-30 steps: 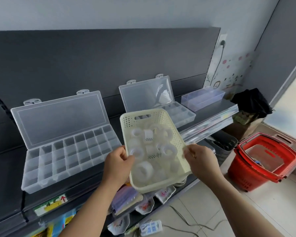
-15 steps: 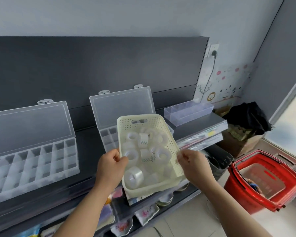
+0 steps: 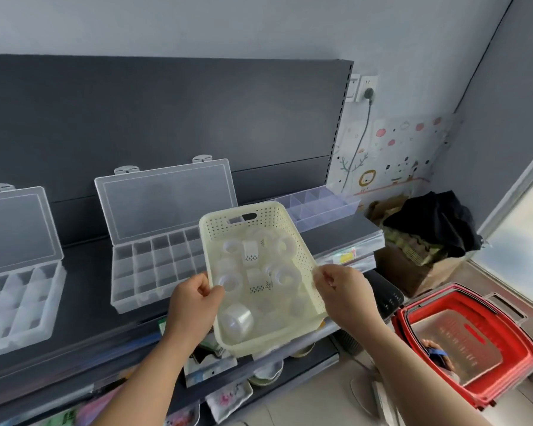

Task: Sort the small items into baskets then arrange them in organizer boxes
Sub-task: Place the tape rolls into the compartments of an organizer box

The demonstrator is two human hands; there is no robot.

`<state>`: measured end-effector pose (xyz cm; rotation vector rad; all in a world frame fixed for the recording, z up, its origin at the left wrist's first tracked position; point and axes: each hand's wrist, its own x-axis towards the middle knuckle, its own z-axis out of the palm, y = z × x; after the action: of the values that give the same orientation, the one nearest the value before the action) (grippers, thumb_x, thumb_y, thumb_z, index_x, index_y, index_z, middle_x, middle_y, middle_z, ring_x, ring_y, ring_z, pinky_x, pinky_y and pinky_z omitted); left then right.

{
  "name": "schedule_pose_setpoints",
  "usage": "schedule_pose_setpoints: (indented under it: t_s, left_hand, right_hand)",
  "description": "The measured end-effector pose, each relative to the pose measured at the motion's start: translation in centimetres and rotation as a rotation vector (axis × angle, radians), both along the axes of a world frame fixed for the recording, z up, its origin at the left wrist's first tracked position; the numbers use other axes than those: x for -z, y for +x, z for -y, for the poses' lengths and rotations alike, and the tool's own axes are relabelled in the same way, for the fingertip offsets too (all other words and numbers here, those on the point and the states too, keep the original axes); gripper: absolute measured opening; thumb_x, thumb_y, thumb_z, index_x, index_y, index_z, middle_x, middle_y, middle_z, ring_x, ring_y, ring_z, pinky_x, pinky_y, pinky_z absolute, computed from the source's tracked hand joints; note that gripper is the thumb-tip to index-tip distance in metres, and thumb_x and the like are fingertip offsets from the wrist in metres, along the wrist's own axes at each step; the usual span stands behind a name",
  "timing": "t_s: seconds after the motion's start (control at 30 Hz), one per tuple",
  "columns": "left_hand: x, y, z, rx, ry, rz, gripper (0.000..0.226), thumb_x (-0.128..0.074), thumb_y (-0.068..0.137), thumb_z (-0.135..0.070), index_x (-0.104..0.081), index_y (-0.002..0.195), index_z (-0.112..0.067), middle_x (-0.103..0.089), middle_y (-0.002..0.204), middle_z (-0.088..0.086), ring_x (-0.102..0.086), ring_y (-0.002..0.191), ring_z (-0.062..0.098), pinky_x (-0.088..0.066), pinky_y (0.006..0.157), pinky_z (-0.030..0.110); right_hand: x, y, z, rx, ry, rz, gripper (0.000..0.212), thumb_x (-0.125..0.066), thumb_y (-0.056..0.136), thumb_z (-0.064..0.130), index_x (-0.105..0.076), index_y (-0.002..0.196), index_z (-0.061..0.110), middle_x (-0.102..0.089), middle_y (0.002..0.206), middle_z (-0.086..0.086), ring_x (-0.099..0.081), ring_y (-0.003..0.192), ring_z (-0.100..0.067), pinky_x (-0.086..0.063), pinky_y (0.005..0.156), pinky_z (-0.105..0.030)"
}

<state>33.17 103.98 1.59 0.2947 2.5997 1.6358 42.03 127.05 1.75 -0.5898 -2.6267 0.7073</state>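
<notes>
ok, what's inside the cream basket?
Loose clear tape rolls, a few with dark printed patterns, lie in the cream basket. They overlap and blur, so no exact count.

One view only, worn on the person's head, facing forward and tilted down toward the dark shelf (image 3: 83,290) just in front. It sits near: the left hand (image 3: 194,305) and right hand (image 3: 348,296), holding the cream basket (image 3: 274,212), fill the lower middle. The wide lens (straight edges lean toward the corners) also takes in the red basket (image 3: 474,298) on the floor (image 3: 305,404) at right.
</notes>
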Motion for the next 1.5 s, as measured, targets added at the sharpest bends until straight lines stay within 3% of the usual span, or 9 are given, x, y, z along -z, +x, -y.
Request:
schedule_pose_setpoints:
  t_s: [0.33, 0.5, 0.7, 0.9, 0.97, 1.03, 1.23, 1.37, 1.5]
  left_hand:
    - [-0.3, -6.4, -3.5, -0.016, 0.024, 0.023, 0.038, -0.062, 0.086, -0.009, -0.036, 0.058, -0.01, -0.033, 0.05, 0.001, -0.028, 0.045, 0.01, -0.026, 0.043, 0.019]
    - [-0.4, -9.1, -4.0, -0.063, 0.067, 0.071, 0.037, -0.062, 0.086, -0.009, -0.037, 0.058, -0.01, -0.038, 0.055, 0.007, -0.034, 0.053, 0.019, -0.03, 0.053, 0.029]
    - [-0.6, -10.7, -4.4, -0.164, 0.065, 0.057, 0.036, -0.062, 0.087, -0.008, -0.038, 0.059, -0.008, -0.037, 0.05, 0.002, -0.034, 0.05, 0.015, -0.029, 0.049, 0.024]
    - [-0.3, -11.5, -5.8, -0.315, 0.123, 0.094, 0.026, -0.06, 0.087, -0.01, -0.046, 0.065, -0.006, -0.044, 0.062, 0.011, -0.039, 0.057, 0.022, -0.032, 0.053, 0.029]
    - [-0.1, -11.3, -6.6, -0.373, 0.153, 0.105, 0.025, -0.061, 0.086, -0.01, -0.048, 0.066, -0.004, -0.046, 0.063, 0.012, -0.041, 0.059, 0.023, -0.033, 0.055, 0.03]
    - [0.1, -11.1, -7.3, -0.424, 0.156, 0.097, 0.028, -0.062, 0.085, -0.01, -0.045, 0.063, -0.005, -0.044, 0.06, 0.009, -0.04, 0.058, 0.023, -0.032, 0.057, 0.03]
    - [0.3, -10.8, -8.1, -0.52, 0.155, 0.082, 0.027, -0.059, 0.084, -0.008, -0.042, 0.063, -0.006, -0.04, 0.062, 0.009, -0.034, 0.06, 0.021, -0.028, 0.058, 0.031]
    - [0.0, -10.9, -7.5, -0.552, 0.148, 0.078, 0.029, -0.058, 0.085, -0.007, -0.04, 0.062, -0.008, -0.036, 0.061, 0.01, -0.032, 0.06, 0.021, -0.026, 0.057, 0.029]
    - [-0.2, -11.6, -5.7, -0.54, 0.114, 0.098, 0.029, -0.057, 0.086, -0.008, -0.04, 0.063, -0.008, -0.036, 0.063, 0.01, -0.033, 0.06, 0.021, -0.026, 0.056, 0.029]
  right_hand:
    - [0.9, -6.2, -3.4, -0.01, -0.102, -0.017, 0.036, -0.049, 0.094, 0.027, -0.059, 0.069, 0.002, -0.046, 0.051, -0.009, -0.033, 0.047, -0.014, -0.027, 0.05, -0.03]
    - [0.1, -9.5, -4.3, -0.048, -0.153, -0.032, 0.036, -0.052, 0.091, 0.023, -0.058, 0.066, -0.001, -0.042, 0.05, -0.008, -0.031, 0.047, -0.014, -0.026, 0.049, -0.03]
    - [0.1, -13.5, -5.5, -0.142, -0.163, 0.026, 0.033, -0.053, 0.089, 0.023, -0.059, 0.067, -0.001, -0.055, 0.059, -0.018, -0.034, 0.048, -0.014, -0.03, 0.049, -0.029]
    - [-0.7, -17.5, -8.0, -0.237, -0.218, 0.092, 0.019, -0.057, 0.079, 0.016, -0.058, 0.076, -0.003, -0.055, 0.064, -0.007, -0.044, 0.054, -0.021, -0.037, 0.049, -0.032]
    - [-1.5, -18.1, -8.5, -0.317, -0.245, 0.074, 0.009, -0.059, 0.083, 0.02, -0.06, 0.093, 0.02, -0.064, 0.085, 0.007, -0.059, 0.068, -0.013, -0.048, 0.056, -0.027]
    - [-2.2, -18.7, -9.0, -0.461, -0.224, 0.026, 0.027, -0.059, 0.088, 0.027, -0.056, 0.114, 0.035, -0.056, 0.106, 0.016, -0.057, 0.086, -0.004, -0.049, 0.072, -0.024]
    - [-1.4, -21.4, -8.7, -0.718, -0.018, 0.19, 0.051, -0.062, 0.08, 0.059, -0.06, 0.124, 0.034, -0.03, 0.136, 0.007, -0.021, 0.128, -0.015, -0.033, 0.108, -0.033]
    - [-1.0, -22.4, -7.8, -0.756, -0.105, 0.223, 0.041, -0.066, 0.081, 0.054, -0.068, 0.112, 0.028, -0.036, 0.138, 0.01, -0.018, 0.13, -0.014, -0.034, 0.109, -0.039]
    - [-0.2, -23.6, -6.6, -0.724, -0.221, 0.065, 0.018, -0.07, 0.084, 0.037, -0.072, 0.099, 0.026, -0.058, 0.11, 0.019, -0.036, 0.122, -0.013, -0.033, 0.105, -0.038]
